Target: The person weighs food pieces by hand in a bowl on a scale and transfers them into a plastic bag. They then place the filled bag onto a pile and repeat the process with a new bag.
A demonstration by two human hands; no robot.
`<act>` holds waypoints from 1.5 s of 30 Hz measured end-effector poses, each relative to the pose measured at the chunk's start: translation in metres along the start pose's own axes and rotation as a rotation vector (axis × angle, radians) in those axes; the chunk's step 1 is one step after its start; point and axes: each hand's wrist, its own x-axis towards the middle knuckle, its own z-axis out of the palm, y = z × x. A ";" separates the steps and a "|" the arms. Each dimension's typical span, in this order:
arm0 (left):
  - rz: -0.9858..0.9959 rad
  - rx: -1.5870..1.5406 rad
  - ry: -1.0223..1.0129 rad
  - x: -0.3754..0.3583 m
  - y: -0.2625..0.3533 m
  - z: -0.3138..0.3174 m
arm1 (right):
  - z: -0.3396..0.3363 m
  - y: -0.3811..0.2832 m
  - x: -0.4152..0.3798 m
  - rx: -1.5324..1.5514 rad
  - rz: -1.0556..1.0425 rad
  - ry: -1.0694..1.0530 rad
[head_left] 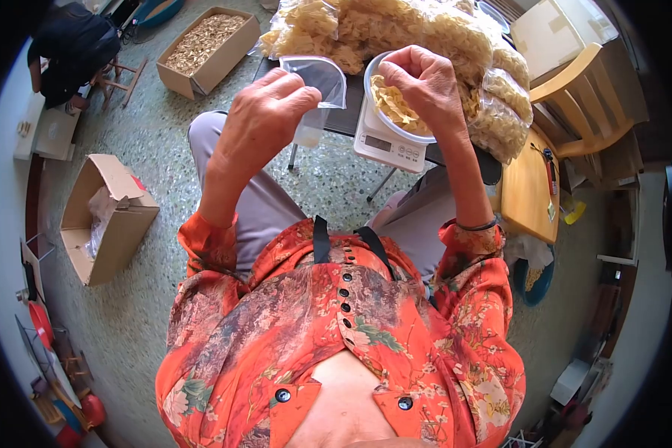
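Observation:
My left hand [265, 108] is closed on the edge of a clear plastic bag [325, 78], which hangs open-mouthed above the floor between my knees. My right hand [429, 82] is over a round white tub [370, 93], its fingers curled together near the rim; what they hold, if anything, is hidden. Thin pale-yellow dried slices [393, 110] lie in the tub. Under it is a white digital kitchen scale [388, 148], its display too small to read. The scale rests on a dark low table [341, 121].
Filled clear bags of dried slices [448, 33] are heaped behind the tub. A wooden chair [534, 187] stands right, with scissors on its seat. Left are a box of brown pieces [205, 45] and an open cardboard box [112, 216]. Another person [71, 48] sits far left.

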 end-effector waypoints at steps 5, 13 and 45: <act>0.011 0.006 0.089 0.006 0.001 -0.004 | -0.031 0.006 0.004 -0.068 -0.096 0.207; -0.078 -0.026 0.089 0.003 -0.004 0.001 | -0.072 0.028 -0.017 -0.290 0.009 0.068; -0.087 -0.040 0.219 0.021 -0.008 0.022 | -0.065 0.026 -0.023 -0.003 0.047 0.430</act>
